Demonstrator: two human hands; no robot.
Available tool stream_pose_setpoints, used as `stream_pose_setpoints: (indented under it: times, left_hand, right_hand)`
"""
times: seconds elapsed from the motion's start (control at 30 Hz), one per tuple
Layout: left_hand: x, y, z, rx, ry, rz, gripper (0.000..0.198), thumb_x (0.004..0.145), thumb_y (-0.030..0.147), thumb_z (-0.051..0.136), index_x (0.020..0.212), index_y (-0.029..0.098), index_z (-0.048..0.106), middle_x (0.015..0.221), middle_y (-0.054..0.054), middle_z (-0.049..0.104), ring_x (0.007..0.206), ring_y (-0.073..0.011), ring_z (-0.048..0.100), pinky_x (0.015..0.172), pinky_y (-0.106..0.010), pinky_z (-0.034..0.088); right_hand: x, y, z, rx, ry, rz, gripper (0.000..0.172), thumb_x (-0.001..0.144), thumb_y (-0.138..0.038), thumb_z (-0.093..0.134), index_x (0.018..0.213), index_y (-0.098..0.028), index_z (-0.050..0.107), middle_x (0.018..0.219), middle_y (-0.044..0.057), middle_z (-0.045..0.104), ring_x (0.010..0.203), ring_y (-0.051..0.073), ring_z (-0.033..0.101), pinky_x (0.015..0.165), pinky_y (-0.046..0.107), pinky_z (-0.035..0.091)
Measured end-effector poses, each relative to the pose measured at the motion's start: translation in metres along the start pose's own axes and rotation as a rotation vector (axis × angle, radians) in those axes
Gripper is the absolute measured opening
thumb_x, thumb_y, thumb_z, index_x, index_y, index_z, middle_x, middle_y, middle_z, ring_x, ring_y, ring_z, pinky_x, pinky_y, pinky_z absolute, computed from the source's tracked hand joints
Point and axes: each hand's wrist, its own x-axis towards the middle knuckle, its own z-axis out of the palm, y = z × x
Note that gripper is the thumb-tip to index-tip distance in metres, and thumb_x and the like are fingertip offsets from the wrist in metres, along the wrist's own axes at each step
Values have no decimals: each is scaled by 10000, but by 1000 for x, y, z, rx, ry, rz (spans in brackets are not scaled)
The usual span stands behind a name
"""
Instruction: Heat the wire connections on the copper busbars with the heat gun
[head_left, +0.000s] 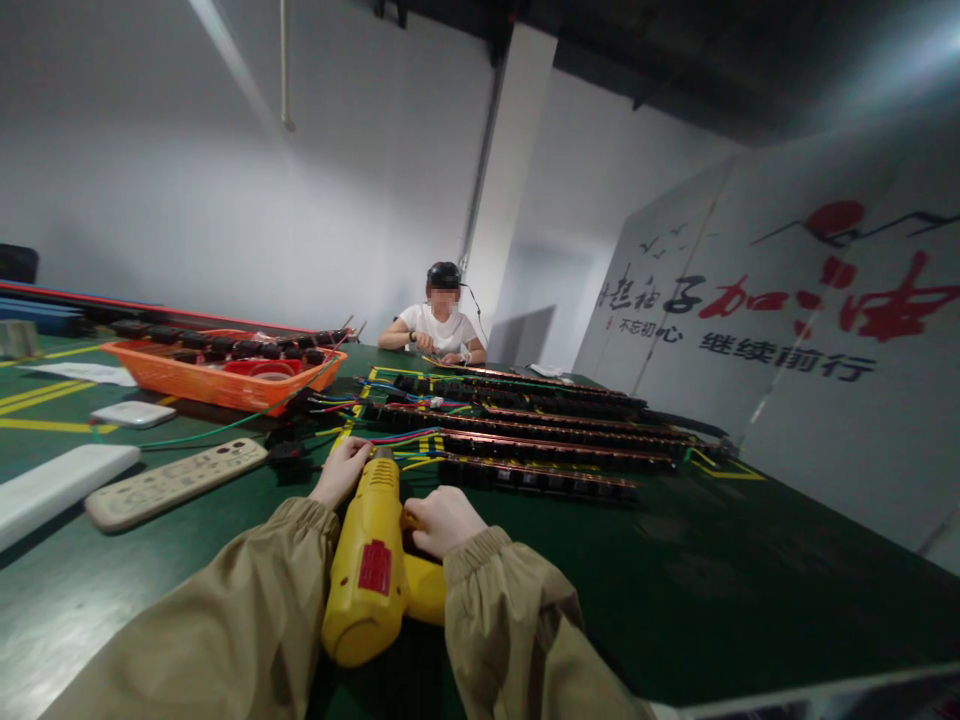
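Observation:
A yellow heat gun (375,545) lies between my forearms, its nozzle pointing away and its handle to the right by my right sleeve. Just left of the nozzle is my left hand (345,472), its fingers closed near loose coloured wires; the gun hides what they hold, if anything. My right hand (448,520) is curled beside the gun's body, thumb and fingers together. Whatever is in that pinch is too small to name. Beyond both hands, long black strips with copper-coloured rods (540,478) lie side by side, coloured wires (405,438) coming from their left ends.
An orange basket (217,392) holding black parts stands at the left, with a beige remote control (176,485), a long white object (64,490) and a small white box (133,414) nearby. A co-worker (442,325) sits across the green table (712,590).

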Motion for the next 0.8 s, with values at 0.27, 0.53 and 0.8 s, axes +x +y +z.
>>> stream_pose_setpoints:
  times: [0.27,0.53,0.8]
  left_hand:
    - [1,-6,6,-141,-41,-82,300,637,395,542,803,146,524,557,43,505,461,-103,482,468,-233,378]
    - [-4,1,4,-155,-65,-128,267,619,361,529,787,157,496,517,55,482,439,-103,471,447,-225,360]
    - [-2,1,5,-122,-56,-135,266,602,367,522,775,167,494,527,46,490,455,-112,480,455,-232,370]
  right_hand:
    - [-17,20,6,15,-5,73,277,883,-399,510,952,-139,575,893,25,594,827,143,572,790,358,465]
    - [-42,48,14,34,-5,183,274,888,-393,507,973,-141,573,917,30,592,839,144,573,781,352,474]
    - [-66,63,19,29,-7,231,273,893,-393,498,963,-141,575,904,27,594,835,143,572,787,354,469]
